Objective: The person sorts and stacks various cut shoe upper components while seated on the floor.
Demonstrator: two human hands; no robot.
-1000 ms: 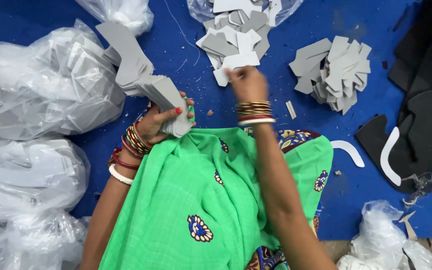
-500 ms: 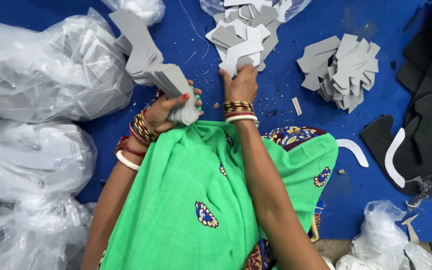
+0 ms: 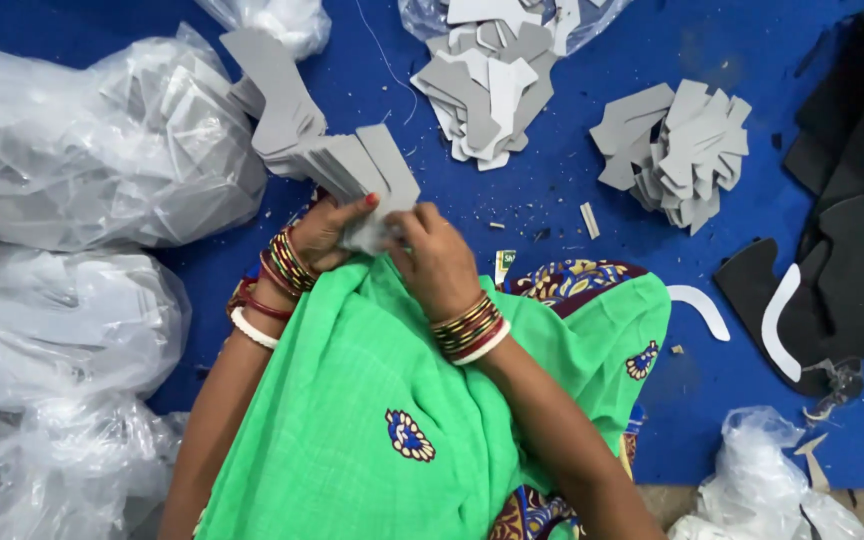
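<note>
Centrally, we hold one stack of grey cut pieces (image 3: 327,150) over our green-draped lap, left hand (image 3: 327,228) gripping beneath it, right hand (image 3: 439,258) pinching its near end. Beyond: a bagged grey pile (image 3: 492,75), a loose grey heap (image 3: 674,150), clear bags (image 3: 82,150) leftward, blue floor (image 3: 572,300).

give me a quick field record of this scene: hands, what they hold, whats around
left hand: grips a fanned stack of grey cut pieces
right hand: fingers on the near end of the same stack
lap: green cloth
surface: blue mat
ahead: two loose grey piles
left side: clear plastic bags
right side: black cut pieces, white curved strips
</note>
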